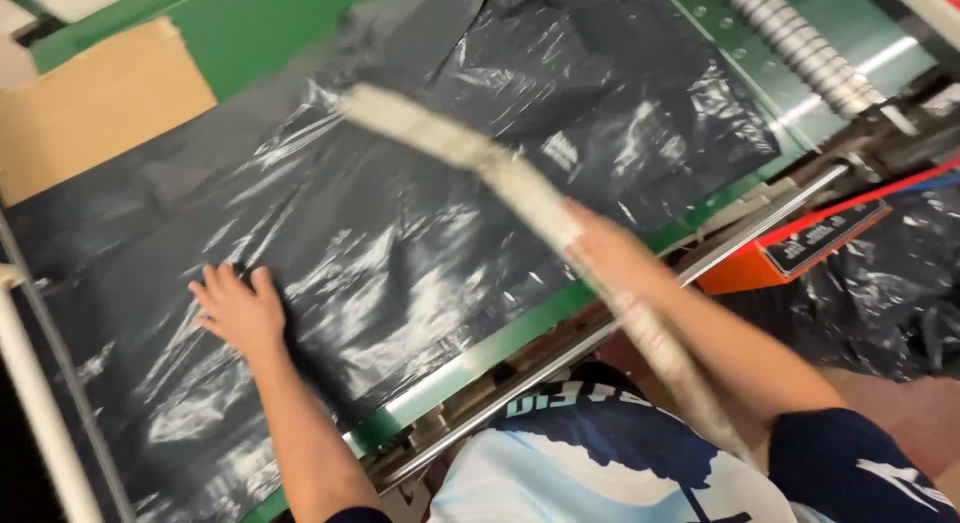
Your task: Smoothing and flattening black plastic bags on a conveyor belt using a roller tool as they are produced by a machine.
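A glossy, wrinkled black plastic sheet [420,213] lies spread over a green table [250,28], reaching from its near edge to the far side. A flat brown cardboard piece [95,103] sits at the far left. A ribbed metal roller [795,43] runs along the upper right, with an orange machine part [790,248] below it. More crumpled black plastic [890,293] is heaped at the right. The left hand [238,308] presses flat on the sheet, fingers spread wide. The right hand [605,248] grips a long pale stick [480,158], blurred, slanting over the sheet.
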